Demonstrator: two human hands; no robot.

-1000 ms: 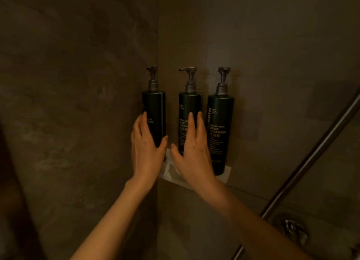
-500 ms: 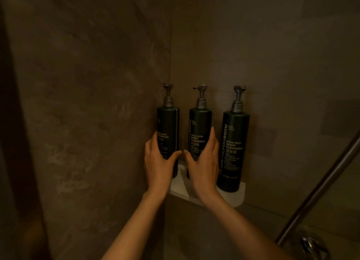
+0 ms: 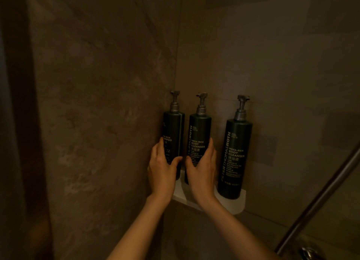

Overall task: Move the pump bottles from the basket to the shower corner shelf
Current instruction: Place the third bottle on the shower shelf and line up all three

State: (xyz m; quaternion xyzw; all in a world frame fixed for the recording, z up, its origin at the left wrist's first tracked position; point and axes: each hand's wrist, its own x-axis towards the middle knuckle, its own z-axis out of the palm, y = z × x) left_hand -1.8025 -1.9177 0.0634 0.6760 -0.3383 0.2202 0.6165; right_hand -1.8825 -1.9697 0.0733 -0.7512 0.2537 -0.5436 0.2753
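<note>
Head camera view of a dim shower corner with brown stone-look walls. Three dark green pump bottles stand upright in a row on a small white corner shelf (image 3: pixel 238 205). The left bottle (image 3: pixel 174 135), labelled shampoo, stands against the left wall; the middle bottle (image 3: pixel 199 136), labelled body cleanser, stands just beside it in the corner; the right bottle (image 3: pixel 234 158), also body cleanser, stands a little apart, nearer the shelf's rounded right end. Two bare forearms reach up from the bottom of the view. The left hand (image 3: pixel 162 170) wraps the lower half of the left bottle, thumb across its front, its grip closed around it. The right hand (image 3: pixel 201 168) wraps the lower half of the middle bottle, thumb on the left and fingers on the right, grasping it. The right bottle is untouched. A slanted metal rail (image 3: pixel 319 197) crosses the lower right, with a blurred metal fitting (image 3: pixel 309 253) below it.
</note>
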